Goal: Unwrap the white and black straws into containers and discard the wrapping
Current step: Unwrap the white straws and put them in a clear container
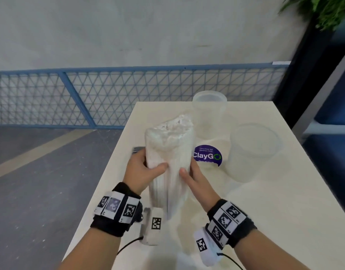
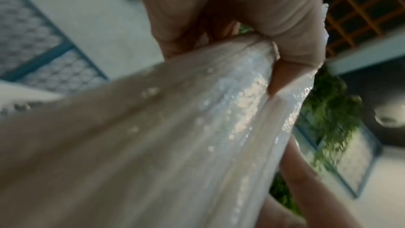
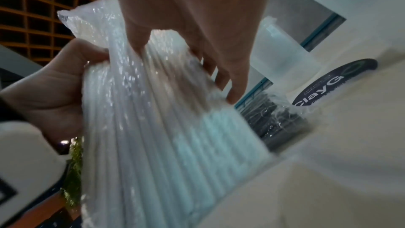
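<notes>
A pack of white straws (image 1: 168,158) in clear plastic wrapping stands almost upright above the table, held between both hands. My left hand (image 1: 143,170) grips its left side, thumb across the front; the left wrist view shows the wrapping (image 2: 230,110) bunched under that thumb. My right hand (image 1: 193,175) grips the right side, with its fingers (image 3: 221,75) pressed into the pack (image 3: 164,119). A pack of black straws (image 3: 278,122) lies on the table behind, and its end (image 1: 138,149) peeks out past my left hand.
Two clear plastic containers stand on the white table (image 1: 265,221): a tall one (image 1: 209,114) at the back and a wider one (image 1: 253,151) to the right. A purple ClayGo sticker (image 1: 207,155) lies between them. A blue mesh fence (image 1: 70,98) runs behind the table.
</notes>
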{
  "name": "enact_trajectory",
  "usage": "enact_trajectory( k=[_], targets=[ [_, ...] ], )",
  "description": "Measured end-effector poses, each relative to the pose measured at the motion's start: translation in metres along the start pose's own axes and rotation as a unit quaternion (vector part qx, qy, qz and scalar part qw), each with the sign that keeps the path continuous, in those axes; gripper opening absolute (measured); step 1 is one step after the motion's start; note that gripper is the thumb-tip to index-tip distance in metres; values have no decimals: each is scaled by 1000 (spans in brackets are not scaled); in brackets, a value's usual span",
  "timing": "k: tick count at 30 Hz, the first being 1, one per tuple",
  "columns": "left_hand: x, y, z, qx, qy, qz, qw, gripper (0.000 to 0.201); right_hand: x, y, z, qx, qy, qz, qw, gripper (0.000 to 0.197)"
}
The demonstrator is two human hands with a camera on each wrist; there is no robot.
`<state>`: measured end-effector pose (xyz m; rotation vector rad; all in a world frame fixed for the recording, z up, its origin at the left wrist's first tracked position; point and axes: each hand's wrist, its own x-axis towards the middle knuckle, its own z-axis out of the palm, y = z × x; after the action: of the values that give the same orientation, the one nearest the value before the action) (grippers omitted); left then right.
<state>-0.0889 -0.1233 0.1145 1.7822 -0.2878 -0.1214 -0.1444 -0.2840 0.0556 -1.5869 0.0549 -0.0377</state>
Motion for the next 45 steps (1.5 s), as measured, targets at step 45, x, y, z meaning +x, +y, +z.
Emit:
enact_trajectory(
  k=[45],
  targets=[
    [21,-21,97,-19,-17,-86,996,51,-17,-32,-93,2,242,-59,968,29]
  ],
)
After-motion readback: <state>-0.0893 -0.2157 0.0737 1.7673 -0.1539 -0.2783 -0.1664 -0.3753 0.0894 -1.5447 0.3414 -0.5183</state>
